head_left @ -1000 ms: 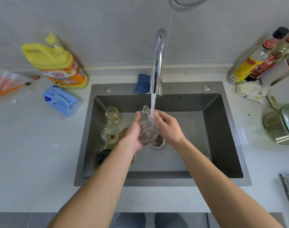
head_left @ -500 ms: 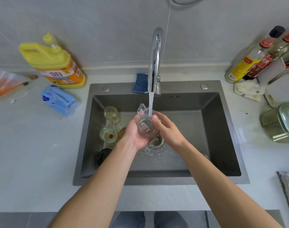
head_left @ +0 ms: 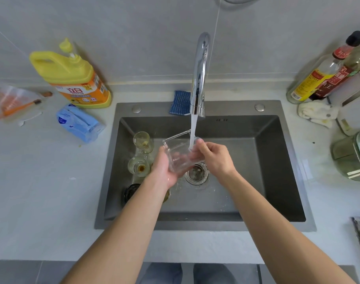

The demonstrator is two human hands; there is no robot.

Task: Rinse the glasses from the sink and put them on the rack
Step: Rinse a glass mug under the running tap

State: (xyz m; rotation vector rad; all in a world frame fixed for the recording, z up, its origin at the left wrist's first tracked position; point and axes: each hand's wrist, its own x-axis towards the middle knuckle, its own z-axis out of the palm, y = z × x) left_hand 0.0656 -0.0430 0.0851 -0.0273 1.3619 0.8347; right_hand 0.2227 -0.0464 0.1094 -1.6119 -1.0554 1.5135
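Clear glass [head_left: 180, 155] is held over the sink [head_left: 257, 171], just above & left of the drain [head_left: 196, 173], tilted w/ its mouth toward the upper left. Left grip [head_left: 164, 168] cradles it from below & from the left, palm up, fingers curled under the body, so it's closed round the glass, not flat. Right grip [head_left: 214, 156] takes the opp. side, fingers wrapped over the glass's right edge & thumb on top. Water stream [head_left: 192, 130] from the chrome faucet [head_left: 199, 74] is running & lands at the glass's right side, right by the right fingertips [head_left: 199, 143]. More glasses sit on the sink floor at left: a stemmed glass [head_left: 143, 140] at the back, a second stemmed glass [head_left: 138, 168] w/ amber dregs just in front (touching or not, can't tell), & a dark glass [head_left: 131, 191] nearest, partly hidden by the left forearm. On the counter [head_left: 42, 181]: yellow detergent bottle [head_left: 72, 78] & blue pack [head_left: 78, 124] at left, sauce bottles [head_left: 314, 80] at right.
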